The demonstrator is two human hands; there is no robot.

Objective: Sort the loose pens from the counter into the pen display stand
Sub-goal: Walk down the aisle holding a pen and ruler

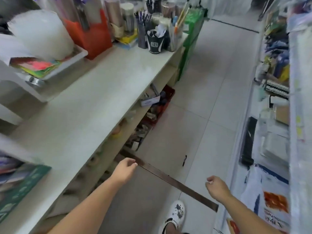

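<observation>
Standing in the aisle: both hands hang over the floor, no pen held; my guess is a walk toward the far end.
Counter (87, 105): long bare stretch, its front edge running beside the left arm.
Left hand (125, 168): loosely curled, empty, just off the counter edge.
Pen cups (154, 40): far end of the counter, pens upright (no separate display stand made out).
Pen on floor (184, 160): dark, lying alone on the tiles; probably the next pick, calling for a stoop.
Right hand (217, 187): loosely curled, empty.
Room: aisle open ahead, shelves (276, 102) close on the right.

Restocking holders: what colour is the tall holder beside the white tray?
Orange-red holder, clearest in the head view.
</observation>
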